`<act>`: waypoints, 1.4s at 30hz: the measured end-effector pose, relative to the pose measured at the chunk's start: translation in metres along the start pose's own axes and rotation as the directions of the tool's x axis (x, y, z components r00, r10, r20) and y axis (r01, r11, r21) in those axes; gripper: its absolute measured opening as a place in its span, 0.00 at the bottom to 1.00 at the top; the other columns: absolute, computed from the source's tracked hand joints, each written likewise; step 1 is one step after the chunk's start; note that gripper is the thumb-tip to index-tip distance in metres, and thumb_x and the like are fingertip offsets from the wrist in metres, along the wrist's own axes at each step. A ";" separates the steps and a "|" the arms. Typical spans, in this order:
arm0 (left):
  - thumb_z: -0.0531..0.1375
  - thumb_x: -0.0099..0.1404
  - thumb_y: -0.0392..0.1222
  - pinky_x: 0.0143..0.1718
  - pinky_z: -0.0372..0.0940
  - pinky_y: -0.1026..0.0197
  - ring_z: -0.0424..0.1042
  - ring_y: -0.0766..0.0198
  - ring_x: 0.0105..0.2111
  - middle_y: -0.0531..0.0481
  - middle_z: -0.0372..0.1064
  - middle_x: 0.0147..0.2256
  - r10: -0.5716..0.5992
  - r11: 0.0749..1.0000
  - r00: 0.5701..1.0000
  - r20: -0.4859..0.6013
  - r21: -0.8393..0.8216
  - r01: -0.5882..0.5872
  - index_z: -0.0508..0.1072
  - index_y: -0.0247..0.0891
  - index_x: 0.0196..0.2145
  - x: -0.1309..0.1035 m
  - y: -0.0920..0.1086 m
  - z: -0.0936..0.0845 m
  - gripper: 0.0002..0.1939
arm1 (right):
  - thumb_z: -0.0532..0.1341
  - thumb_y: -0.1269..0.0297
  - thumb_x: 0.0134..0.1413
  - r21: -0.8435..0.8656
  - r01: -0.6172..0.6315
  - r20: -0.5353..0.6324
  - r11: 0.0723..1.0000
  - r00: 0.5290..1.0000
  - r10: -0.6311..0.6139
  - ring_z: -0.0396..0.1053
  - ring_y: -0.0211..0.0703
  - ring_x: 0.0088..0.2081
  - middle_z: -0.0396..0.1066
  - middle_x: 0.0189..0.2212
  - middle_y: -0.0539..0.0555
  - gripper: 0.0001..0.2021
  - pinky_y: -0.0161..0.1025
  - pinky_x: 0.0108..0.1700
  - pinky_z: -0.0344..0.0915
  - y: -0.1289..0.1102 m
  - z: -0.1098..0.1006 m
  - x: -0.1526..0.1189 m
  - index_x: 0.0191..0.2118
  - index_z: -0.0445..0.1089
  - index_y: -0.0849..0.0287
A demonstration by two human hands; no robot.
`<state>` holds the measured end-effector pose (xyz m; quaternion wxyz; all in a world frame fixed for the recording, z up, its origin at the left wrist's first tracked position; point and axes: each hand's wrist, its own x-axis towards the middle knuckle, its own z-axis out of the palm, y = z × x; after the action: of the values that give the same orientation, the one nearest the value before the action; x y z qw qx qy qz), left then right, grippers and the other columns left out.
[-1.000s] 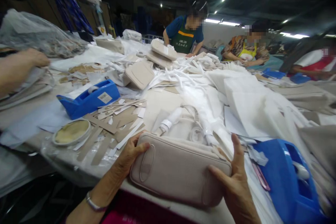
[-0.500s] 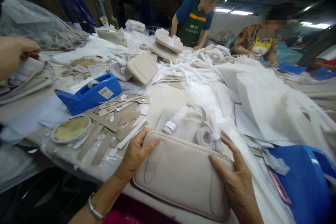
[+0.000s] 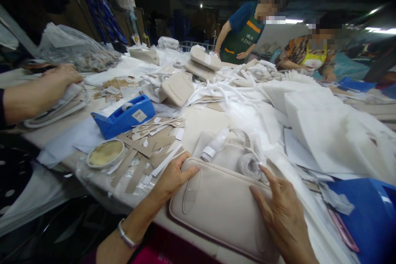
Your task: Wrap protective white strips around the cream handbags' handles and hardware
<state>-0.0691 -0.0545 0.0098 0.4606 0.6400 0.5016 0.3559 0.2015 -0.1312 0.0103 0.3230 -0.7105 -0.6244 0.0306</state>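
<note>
A beige handbag (image 3: 222, 210) leans toward me at the table's near edge, its smooth padded side facing up. My left hand (image 3: 175, 177) grips its upper left corner, with the thumb on the front and the fingers behind. At the right end, my right hand (image 3: 281, 206) holds the bag with its thumb on the front panel. Its index finger reaches over the top edge to a plastic-wrapped strap coil (image 3: 250, 166). Beside that coil, a wrapped handle end (image 3: 213, 146) sticks up behind the bag.
A blue tape dispenser (image 3: 123, 116) stands left, near beige strips (image 3: 151, 148) and a round tub (image 3: 106, 152). Another blue dispenser (image 3: 365, 214) is at right. White foam sheets (image 3: 321, 119) and bags (image 3: 177, 87) are piled beyond. Another person's hand (image 3: 63, 76) rests on stacked pieces; two people work opposite.
My view has turned left, so the scene sits further right. My right index finger has moved onto the wrapped coil. The co-worker opposite in the green apron has straightened somewhat.
</note>
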 end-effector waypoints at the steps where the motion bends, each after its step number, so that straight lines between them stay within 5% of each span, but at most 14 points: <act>1: 0.59 0.59 0.52 0.30 0.56 0.66 0.63 0.66 0.29 0.56 0.63 0.27 0.009 1.000 1.000 0.009 -0.006 -0.009 0.67 0.37 0.31 0.000 -0.002 0.000 0.14 | 0.54 0.57 0.58 -0.078 0.116 -0.028 0.990 0.993 -0.119 0.59 0.61 0.54 0.62 0.52 0.61 0.22 0.59 0.54 0.55 -0.011 -0.001 0.002 0.58 0.61 0.51; 5: 0.58 0.60 0.52 0.31 0.57 0.65 0.65 0.64 0.30 0.55 0.65 0.28 0.041 0.999 0.998 0.054 -0.005 -0.041 0.67 0.37 0.33 -0.001 -0.005 -0.003 0.14 | 0.56 0.60 0.59 -0.175 0.445 0.073 0.878 0.896 -0.439 0.60 0.59 0.52 0.65 0.49 0.62 0.13 0.53 0.51 0.57 -0.064 0.018 0.015 0.47 0.68 0.57; 9: 0.58 0.60 0.50 0.38 0.60 0.60 0.66 0.58 0.36 0.51 0.67 0.32 0.112 0.952 0.993 -0.025 0.289 -0.100 0.69 0.38 0.35 -0.006 0.010 -0.006 0.13 | 0.54 0.55 0.62 -0.188 0.391 0.211 0.901 0.912 -0.352 0.65 0.50 0.35 0.69 0.31 0.56 0.12 0.44 0.36 0.58 -0.090 0.050 0.026 0.32 0.66 0.58; 12: 0.58 0.60 0.50 0.44 0.59 0.56 0.66 0.54 0.43 0.45 0.67 0.39 0.197 0.809 0.968 -0.153 0.584 -0.072 0.69 0.38 0.41 -0.001 0.032 0.005 0.16 | 0.51 0.53 0.63 -0.177 0.375 0.203 0.910 0.919 -0.339 0.65 0.47 0.35 0.69 0.30 0.54 0.16 0.41 0.36 0.55 -0.088 0.060 0.026 0.31 0.65 0.58; 18: 0.58 0.56 0.41 0.41 0.61 0.57 0.70 0.52 0.41 0.39 0.70 0.39 0.087 0.675 0.989 -0.116 0.737 0.028 0.66 0.33 0.41 0.035 0.053 0.037 0.15 | 0.53 0.56 0.63 -0.193 0.348 0.161 0.917 0.933 -0.321 0.65 0.44 0.33 0.70 0.29 0.52 0.14 0.40 0.36 0.52 -0.083 0.060 0.023 0.31 0.67 0.59; 23: 0.60 0.51 0.40 0.33 0.60 0.62 0.70 0.59 0.32 0.49 0.72 0.31 0.039 0.840 0.995 -0.097 0.542 0.020 0.67 0.37 0.38 0.053 0.043 0.026 0.15 | 0.56 0.51 0.60 -0.176 0.336 0.132 0.925 0.939 -0.316 0.66 0.45 0.34 0.70 0.29 0.52 0.16 0.40 0.36 0.52 -0.083 0.062 0.024 0.30 0.68 0.58; 27: 0.60 0.48 0.38 0.27 0.58 0.66 0.67 0.66 0.26 0.54 0.68 0.26 -0.036 0.992 0.999 0.011 0.122 0.035 0.67 0.36 0.34 0.063 0.030 0.017 0.13 | 0.57 0.52 0.59 -0.152 0.323 0.133 0.934 0.943 -0.305 0.66 0.46 0.35 0.71 0.30 0.52 0.15 0.40 0.37 0.53 -0.081 0.062 0.023 0.31 0.69 0.58; 30: 0.59 0.47 0.36 0.26 0.59 0.67 0.66 0.68 0.25 0.53 0.68 0.28 -0.111 0.964 0.983 0.143 -0.226 0.142 0.66 0.34 0.34 0.071 0.024 0.015 0.14 | 0.57 0.52 0.59 -0.138 0.309 0.131 0.941 0.947 -0.292 0.66 0.46 0.36 0.71 0.30 0.53 0.15 0.39 0.37 0.53 -0.080 0.061 0.022 0.31 0.69 0.58; 32: 0.58 0.49 0.37 0.27 0.60 0.66 0.67 0.67 0.26 0.52 0.67 0.29 -0.121 0.945 0.974 0.193 -0.279 0.173 0.65 0.34 0.35 0.073 0.021 0.015 0.13 | 0.57 0.52 0.59 -0.133 0.296 0.123 0.946 0.952 -0.280 0.66 0.46 0.35 0.70 0.30 0.53 0.15 0.40 0.37 0.54 -0.080 0.062 0.022 0.30 0.68 0.58; 34: 0.57 0.52 0.37 0.30 0.63 0.64 0.68 0.65 0.29 0.50 0.67 0.31 -0.065 0.986 0.992 0.104 -0.145 0.080 0.65 0.34 0.36 0.073 0.019 0.017 0.12 | 0.56 0.51 0.60 -0.129 0.290 0.116 0.948 0.954 -0.276 0.66 0.46 0.35 0.70 0.30 0.53 0.16 0.40 0.37 0.54 -0.080 0.064 0.023 0.30 0.68 0.58; 36: 0.58 0.54 0.37 0.38 0.65 0.59 0.68 0.61 0.37 0.47 0.66 0.38 0.092 0.982 0.992 -0.089 0.174 -0.075 0.65 0.35 0.40 0.069 0.019 0.022 0.14 | 0.54 0.51 0.61 -0.130 0.296 0.116 0.946 0.952 -0.282 0.66 0.46 0.35 0.70 0.29 0.53 0.16 0.40 0.37 0.54 -0.080 0.065 0.023 0.30 0.67 0.58; 39: 0.59 0.58 0.37 0.49 0.61 0.48 0.62 0.52 0.49 0.42 0.62 0.46 0.349 0.761 0.900 -0.260 0.640 -0.111 0.64 0.37 0.46 0.057 0.025 0.034 0.18 | 0.53 0.53 0.62 -0.141 0.306 0.124 0.942 0.949 -0.290 0.65 0.47 0.35 0.69 0.30 0.54 0.16 0.41 0.38 0.55 -0.079 0.067 0.023 0.30 0.67 0.58; 42: 0.56 0.61 0.35 0.53 0.58 0.41 0.57 0.46 0.53 0.38 0.60 0.50 0.497 0.643 0.823 -0.276 0.753 -0.136 0.63 0.35 0.51 0.044 0.034 0.047 0.19 | 0.55 0.57 0.61 -0.131 0.292 0.118 0.948 0.953 -0.277 0.65 0.48 0.36 0.69 0.30 0.55 0.13 0.41 0.37 0.57 -0.077 0.070 0.022 0.31 0.67 0.59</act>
<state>-0.0044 -0.0252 0.0263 -0.0242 0.7425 0.5677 0.3547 0.1083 -0.0806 0.0016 0.2397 -0.6324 -0.7361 -0.0273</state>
